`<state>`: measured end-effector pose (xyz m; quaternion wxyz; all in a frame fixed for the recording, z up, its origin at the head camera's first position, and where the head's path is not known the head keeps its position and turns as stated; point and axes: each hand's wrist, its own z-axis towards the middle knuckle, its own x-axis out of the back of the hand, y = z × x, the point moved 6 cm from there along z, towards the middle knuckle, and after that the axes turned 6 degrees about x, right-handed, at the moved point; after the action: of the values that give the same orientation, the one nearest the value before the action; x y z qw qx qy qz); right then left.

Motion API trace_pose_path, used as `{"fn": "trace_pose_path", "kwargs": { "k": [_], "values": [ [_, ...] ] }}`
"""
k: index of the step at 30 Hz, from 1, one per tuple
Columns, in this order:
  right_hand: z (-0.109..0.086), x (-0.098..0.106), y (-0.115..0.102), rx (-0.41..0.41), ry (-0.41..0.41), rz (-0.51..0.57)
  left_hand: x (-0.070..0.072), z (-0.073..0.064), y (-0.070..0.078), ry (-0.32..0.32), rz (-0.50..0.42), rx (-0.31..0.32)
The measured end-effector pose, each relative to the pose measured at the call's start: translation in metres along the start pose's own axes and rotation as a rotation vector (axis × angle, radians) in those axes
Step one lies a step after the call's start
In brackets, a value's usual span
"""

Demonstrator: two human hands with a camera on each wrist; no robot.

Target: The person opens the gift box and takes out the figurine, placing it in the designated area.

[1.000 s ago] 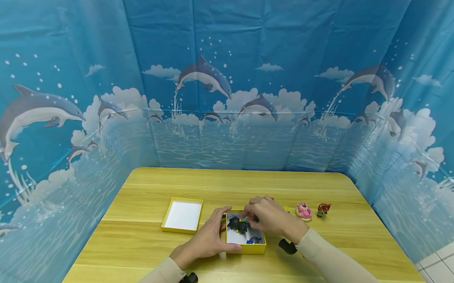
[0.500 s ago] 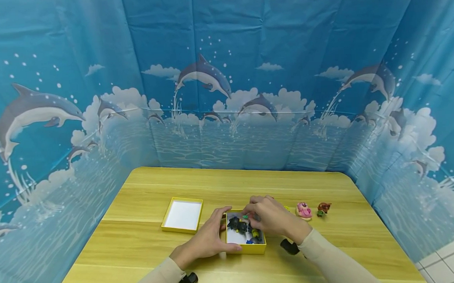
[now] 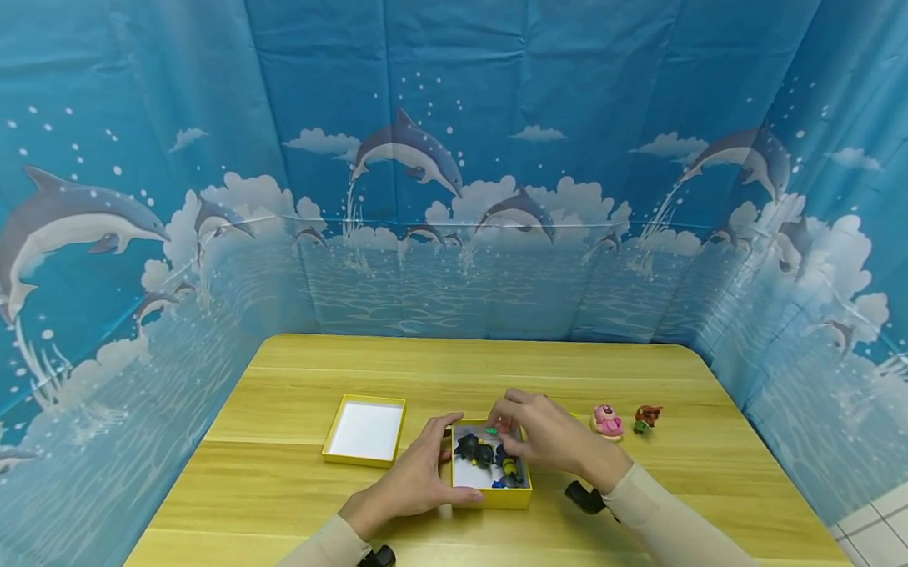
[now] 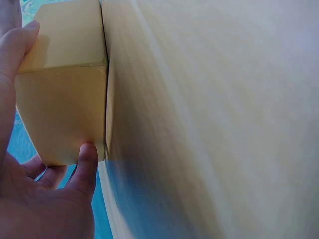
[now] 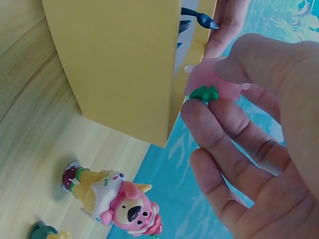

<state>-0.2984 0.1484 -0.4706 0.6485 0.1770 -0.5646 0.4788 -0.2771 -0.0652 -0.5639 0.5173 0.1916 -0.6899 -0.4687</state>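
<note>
My left hand [image 3: 411,477] grips the left side of a yellow box [image 3: 499,500], thumb along the front wall and fingers at the far side. In the left wrist view the box's outer walls [image 4: 62,109] show between thumb and fingers. My right hand [image 3: 542,431] is over the box's far right part. Between thumb and fingertips it pinches a translucent pink figurine [image 5: 212,77] with a green part, right at the box's rim. Inside the white-lined box lie dark figurines [image 3: 473,451] on the left and a yellow and black one [image 3: 510,467] on the right.
A yellow lid [image 3: 365,432] with a white inside lies left of the box. Right of it stand a pink figurine [image 3: 607,422] and a brown and green one [image 3: 645,419]. A pink bear figurine [image 5: 132,209] shows below the box in the right wrist view.
My right hand has shifted slightly to the right over the box, and the yellow and black figurine has come into view inside it. The left hand keeps its place.
</note>
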Motion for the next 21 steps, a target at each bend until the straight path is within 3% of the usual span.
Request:
{"fn": "trace_pose_path", "kwargs": {
  "k": [5,13,21],
  "values": [
    [-0.001,0.004,-0.002,0.000,0.026,0.018,0.000,0.000,0.000,0.000,0.005,-0.002],
    [-0.004,0.011,-0.007,0.015,0.083,-0.055,0.001,-0.001,0.000,0.002,0.027,-0.002],
    [-0.009,0.016,-0.011,0.060,0.168,-0.021,0.001,-0.001,0.001,0.000,0.015,0.000]
  ]
}}
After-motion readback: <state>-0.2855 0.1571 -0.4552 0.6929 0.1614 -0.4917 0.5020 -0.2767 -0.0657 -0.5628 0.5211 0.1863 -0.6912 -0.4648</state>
